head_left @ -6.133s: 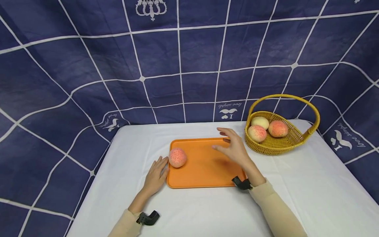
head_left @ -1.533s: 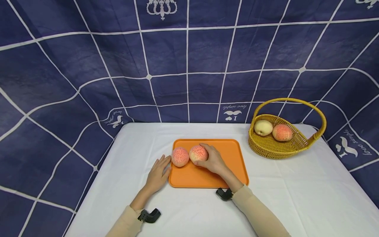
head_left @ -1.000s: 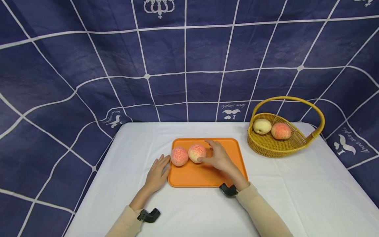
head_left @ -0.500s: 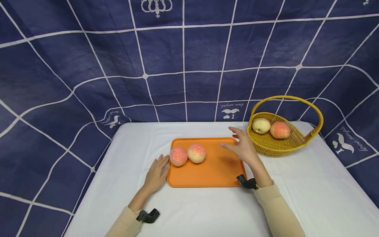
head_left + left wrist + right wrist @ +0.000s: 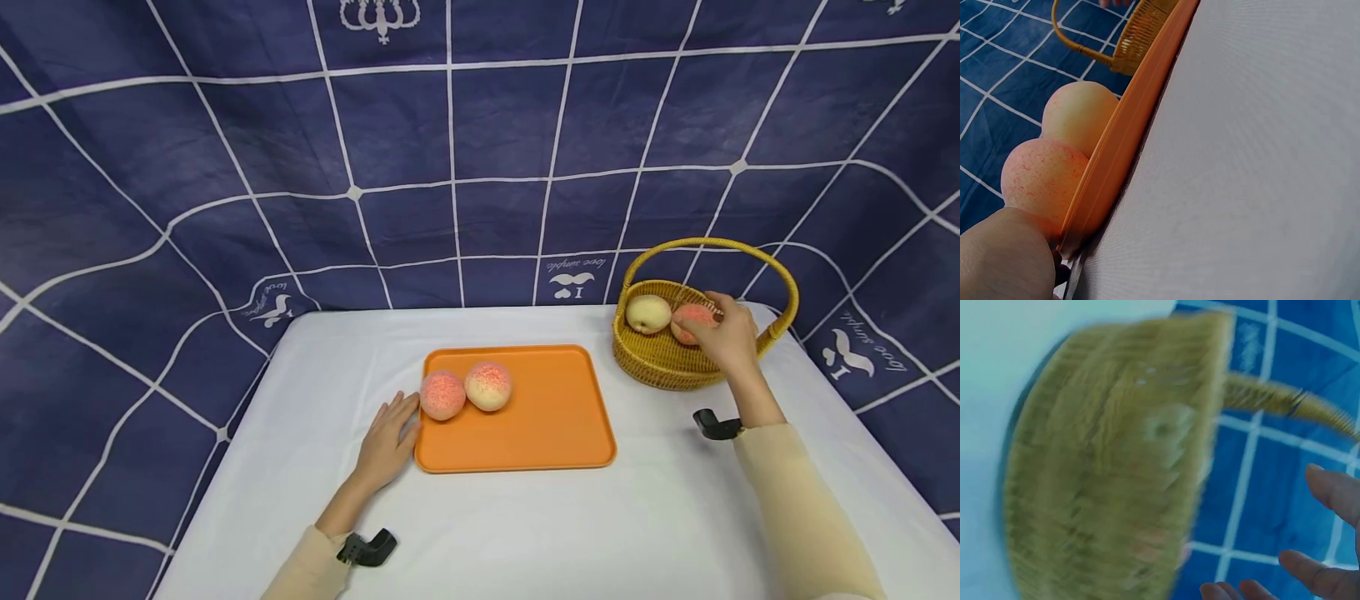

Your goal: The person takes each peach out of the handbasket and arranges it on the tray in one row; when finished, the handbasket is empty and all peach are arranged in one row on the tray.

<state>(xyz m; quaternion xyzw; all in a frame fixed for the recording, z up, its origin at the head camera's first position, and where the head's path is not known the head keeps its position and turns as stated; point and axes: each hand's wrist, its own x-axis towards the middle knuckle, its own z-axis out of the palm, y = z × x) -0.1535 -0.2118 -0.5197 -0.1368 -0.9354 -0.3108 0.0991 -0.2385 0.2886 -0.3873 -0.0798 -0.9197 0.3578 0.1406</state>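
Right fingers [image 5: 1319, 572] spread at the basket [image 5: 656, 372] and left fingers [image 5: 403, 406] lie straight, over white cloth [image 5: 517, 525] before blue drapery [image 5: 498, 221].

rough woven wicker basket [image 5: 667, 376], smooth tray [image 5: 555, 408], apparently plastic, matt fruits [image 5: 442, 396], cloth backdrop [image 5: 495, 125]

Navy cloth [image 5: 502, 125] behind white tabletop [image 5: 517, 529], hanging at left and right sides too; gently rippled. White lines [image 5: 510, 64] cross it in large grid, bowing in folds at sides. Pale diamonds [image 5: 354, 193] at some crossings. Crown print [image 5: 380, 18] near top, cut by frame edge. Moustache print [image 5: 572, 278], lettered "love simple", upside down, low in middle; similar ones both sides. Light soft, shadows faint; right wrist view bluish.
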